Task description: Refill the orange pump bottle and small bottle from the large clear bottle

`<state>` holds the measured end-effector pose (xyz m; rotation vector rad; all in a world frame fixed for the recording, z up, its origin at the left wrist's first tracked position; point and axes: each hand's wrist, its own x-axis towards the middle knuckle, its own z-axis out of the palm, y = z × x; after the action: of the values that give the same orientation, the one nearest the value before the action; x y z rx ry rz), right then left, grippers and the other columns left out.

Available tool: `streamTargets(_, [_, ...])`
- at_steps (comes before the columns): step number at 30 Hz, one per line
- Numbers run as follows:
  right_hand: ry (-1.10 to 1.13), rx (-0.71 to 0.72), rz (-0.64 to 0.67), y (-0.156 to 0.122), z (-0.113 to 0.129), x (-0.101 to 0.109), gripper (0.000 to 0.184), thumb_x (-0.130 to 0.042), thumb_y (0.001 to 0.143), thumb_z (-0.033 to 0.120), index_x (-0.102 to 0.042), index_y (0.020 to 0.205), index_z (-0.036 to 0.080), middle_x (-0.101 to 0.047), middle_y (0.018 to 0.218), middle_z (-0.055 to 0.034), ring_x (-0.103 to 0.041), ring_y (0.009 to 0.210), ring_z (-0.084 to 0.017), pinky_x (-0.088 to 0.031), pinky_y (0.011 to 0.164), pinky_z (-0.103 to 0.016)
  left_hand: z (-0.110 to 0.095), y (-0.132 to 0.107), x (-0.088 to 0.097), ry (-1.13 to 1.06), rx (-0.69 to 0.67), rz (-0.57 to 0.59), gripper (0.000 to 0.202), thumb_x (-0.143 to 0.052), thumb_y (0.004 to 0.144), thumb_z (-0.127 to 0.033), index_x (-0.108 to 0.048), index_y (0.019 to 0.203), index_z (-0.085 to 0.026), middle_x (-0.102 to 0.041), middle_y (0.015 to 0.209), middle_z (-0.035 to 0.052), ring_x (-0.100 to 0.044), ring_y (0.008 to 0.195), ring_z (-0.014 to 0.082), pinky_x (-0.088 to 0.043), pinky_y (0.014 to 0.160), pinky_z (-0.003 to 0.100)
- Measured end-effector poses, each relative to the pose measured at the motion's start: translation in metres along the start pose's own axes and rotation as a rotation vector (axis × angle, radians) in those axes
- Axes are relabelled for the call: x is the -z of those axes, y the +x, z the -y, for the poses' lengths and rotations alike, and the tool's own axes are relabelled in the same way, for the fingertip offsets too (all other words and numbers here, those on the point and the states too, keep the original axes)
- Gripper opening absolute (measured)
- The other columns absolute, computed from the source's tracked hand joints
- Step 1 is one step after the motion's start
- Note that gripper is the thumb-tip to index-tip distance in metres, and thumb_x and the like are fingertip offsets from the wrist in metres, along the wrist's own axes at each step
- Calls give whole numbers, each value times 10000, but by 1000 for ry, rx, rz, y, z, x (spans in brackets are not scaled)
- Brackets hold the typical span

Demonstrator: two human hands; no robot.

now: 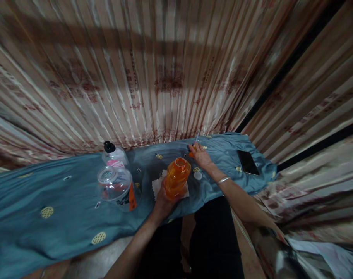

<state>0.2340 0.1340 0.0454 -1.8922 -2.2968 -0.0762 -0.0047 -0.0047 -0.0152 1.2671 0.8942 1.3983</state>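
My left hand (164,202) is wrapped round the lower part of an orange plastic bottle (177,177) with an open mouth, held upright above a white cloth (157,185) on the blue table cover (63,217). My right hand (200,155) reaches farther back, its fingers closed on a small orange thing with a thin white straw or stick (196,138) rising from it; I cannot make out what it is. A silver bangle (223,179) sits on that wrist. A small white cap (197,175) lies between the two hands.
A clear empty jar (115,185) with an orange label lies left of the bottle, with a black-capped clear bottle (113,154) behind it. A dark phone (247,162) rests on the cloth at the right. Striped curtains (165,77) hang close behind.
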Motion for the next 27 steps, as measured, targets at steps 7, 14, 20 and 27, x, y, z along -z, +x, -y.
streamTargets(7, [16,19,79,24,6,4,342,-676,985,346,-636,1276,170,-616,1362,-108,-618,1230,-270,-540,1029,-506,-6,0,1,-44,-42,20,720,-919,612,-167,-656,1260,-340,-719,1219,37,-667,1257,340,-581,1071,437])
streamTargets(14, [371,11,-203,-10,14,50,330,-660,993,361,-644,1268,178,-609,1390,-115,-584,1296,-282,-484,1101,-543,-17,1,-5,180,95,-24,673,-900,632,-248,-626,1246,-281,-714,1240,76,-689,1203,358,-524,1106,549])
streamTargets(20, [860,-13,-649,-136,38,135,347,-679,964,344,-633,1290,235,-666,1348,-91,-658,1232,-231,-530,1075,-425,-9,0,-3,191,16,7,672,-881,646,-272,-601,1257,-270,-710,1241,85,-673,1235,366,-502,1132,553])
streamTargets(27, [1397,-261,-921,-250,57,193,305,-852,745,280,-767,1031,218,-791,958,-29,-764,874,-150,-612,722,-177,-6,1,0,402,65,75,677,-790,704,-212,-504,1317,-217,-667,1346,125,-627,1311,339,-478,1172,569])
